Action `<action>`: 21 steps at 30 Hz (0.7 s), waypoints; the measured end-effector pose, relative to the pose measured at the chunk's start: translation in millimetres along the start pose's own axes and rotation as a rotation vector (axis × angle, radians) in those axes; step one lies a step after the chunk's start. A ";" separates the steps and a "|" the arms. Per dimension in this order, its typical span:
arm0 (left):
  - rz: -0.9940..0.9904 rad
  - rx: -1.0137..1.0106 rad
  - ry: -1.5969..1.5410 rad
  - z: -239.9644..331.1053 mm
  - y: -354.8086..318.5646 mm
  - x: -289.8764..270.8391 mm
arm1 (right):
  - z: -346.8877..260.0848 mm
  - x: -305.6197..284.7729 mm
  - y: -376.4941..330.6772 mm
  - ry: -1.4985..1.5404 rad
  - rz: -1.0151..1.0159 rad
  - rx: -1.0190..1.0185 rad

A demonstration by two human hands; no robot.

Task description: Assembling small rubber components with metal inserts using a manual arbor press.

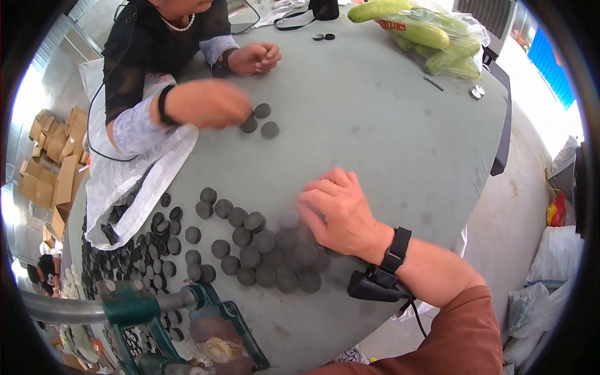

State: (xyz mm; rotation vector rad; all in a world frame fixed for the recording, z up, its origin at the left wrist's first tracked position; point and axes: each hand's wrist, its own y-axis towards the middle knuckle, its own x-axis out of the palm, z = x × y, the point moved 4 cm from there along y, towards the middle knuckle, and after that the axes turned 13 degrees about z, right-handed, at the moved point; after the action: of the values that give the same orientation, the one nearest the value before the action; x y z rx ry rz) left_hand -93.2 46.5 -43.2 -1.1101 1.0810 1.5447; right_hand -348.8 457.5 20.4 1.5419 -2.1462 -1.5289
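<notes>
The right hand (340, 212) is beside dark discs (265, 241) (many touching).

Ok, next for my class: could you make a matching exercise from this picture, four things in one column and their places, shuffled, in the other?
Things
1. The wearer's bare right hand
2. Long pale-green vegetables
3. Dark-green metal frame
4. Brown cardboard boxes

Places
A. At the lower left of the picture, joined to a grey metal bar
B. Beyond the left side of the grey tabletop
C. At the right side of a cluster of flat, round black discs
D. At the top right, partly in a clear plastic bag

Right pairs: 1-C, 2-D, 3-A, 4-B.
</notes>
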 end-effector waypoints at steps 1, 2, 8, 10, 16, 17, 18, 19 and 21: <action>0.011 0.009 -0.002 -0.6 3.8 1.3 | -0.7 -0.7 -0.9 -0.001 0.006 -0.005; 0.022 0.018 -0.004 -1.2 7.4 2.4 | -0.9 -0.9 -3.0 0.003 0.003 0.001; 0.057 0.038 0.005 -6.8 12.8 -0.1 | -1.4 -1.6 -5.2 0.012 0.010 -0.012; 0.047 0.033 0.005 43.8 53.2 -14.4 | 0.2 4.7 -6.5 0.013 -0.009 -0.008; 0.039 -0.044 0.062 -19.2 -43.0 -30.8 | 4.4 2.0 -0.9 -0.004 0.023 -0.020; 0.043 -0.059 0.072 -21.1 -50.2 -35.3 | 3.0 4.2 -2.3 0.018 0.012 -0.023; 0.049 -0.069 0.075 -21.8 -54.3 -36.2 | 3.8 5.3 -2.5 -0.001 -0.012 -0.011; 0.056 -0.078 0.078 -22.3 -57.7 -37.3 | 4.3 6.4 -2.2 -0.021 -0.034 0.000; 0.071 -0.089 0.077 -22.4 -65.0 -38.9 | 4.2 7.3 -2.2 -0.016 -0.054 -0.004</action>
State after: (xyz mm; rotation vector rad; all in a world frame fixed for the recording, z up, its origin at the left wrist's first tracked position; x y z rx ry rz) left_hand -19.7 30.5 -19.1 -1.2119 1.1235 1.6304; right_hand -353.3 454.9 13.4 1.6049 -2.1251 -1.5666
